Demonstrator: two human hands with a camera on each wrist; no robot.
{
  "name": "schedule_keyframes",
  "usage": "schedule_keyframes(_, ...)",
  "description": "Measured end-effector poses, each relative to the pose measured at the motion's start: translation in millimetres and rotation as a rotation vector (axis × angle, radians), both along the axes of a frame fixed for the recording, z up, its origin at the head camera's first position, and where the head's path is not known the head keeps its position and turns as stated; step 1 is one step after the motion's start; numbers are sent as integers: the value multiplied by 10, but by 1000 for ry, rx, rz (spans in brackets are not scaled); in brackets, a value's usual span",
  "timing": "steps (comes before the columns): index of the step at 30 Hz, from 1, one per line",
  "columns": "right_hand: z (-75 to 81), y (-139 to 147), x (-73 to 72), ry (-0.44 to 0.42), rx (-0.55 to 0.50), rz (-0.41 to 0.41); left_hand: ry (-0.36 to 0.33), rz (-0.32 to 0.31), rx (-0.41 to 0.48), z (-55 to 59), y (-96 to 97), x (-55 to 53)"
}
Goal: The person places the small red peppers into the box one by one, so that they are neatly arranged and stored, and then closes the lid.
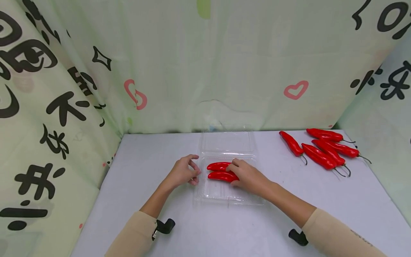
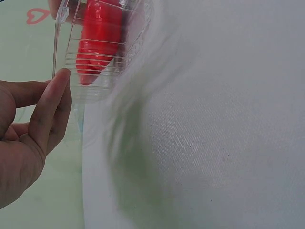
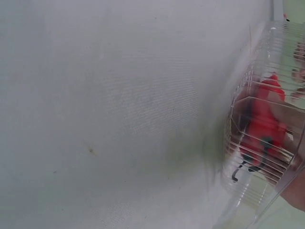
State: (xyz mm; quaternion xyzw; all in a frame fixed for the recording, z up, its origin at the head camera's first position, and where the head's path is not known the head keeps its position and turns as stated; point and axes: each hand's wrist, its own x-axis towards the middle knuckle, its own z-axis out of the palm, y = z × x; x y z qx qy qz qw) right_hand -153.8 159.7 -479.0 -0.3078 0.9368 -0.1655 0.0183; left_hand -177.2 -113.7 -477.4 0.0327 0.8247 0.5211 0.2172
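Note:
A hinged clear plastic container (image 1: 218,194) lies opened flat on the table, its lid (image 1: 228,142) toward the back. Two red chili peppers (image 1: 219,176) lie side by side in its front half, tips to the left. My right hand (image 1: 250,178) reaches in from the right and grips the nearer pepper around its stem end, hiding the stems in the head view. Through the ribbed wall, the right wrist view shows a red chili pepper (image 3: 261,119) with fingers against it. At the container's left rim, my left hand (image 1: 184,171) pinches the edge between thumb and fingertips.
Several more red chili peppers (image 1: 318,156) with dark stems lie loosely grouped at the table's back right. A printed pale green curtain (image 1: 218,71) hangs along the back and sides of the white table (image 1: 154,153).

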Motion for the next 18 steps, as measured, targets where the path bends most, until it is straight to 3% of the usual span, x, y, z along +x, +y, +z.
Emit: schedule_keyframes(18, -100, -19, 21, 73, -9, -31, 14, -7, -5, -26, -12, 10)
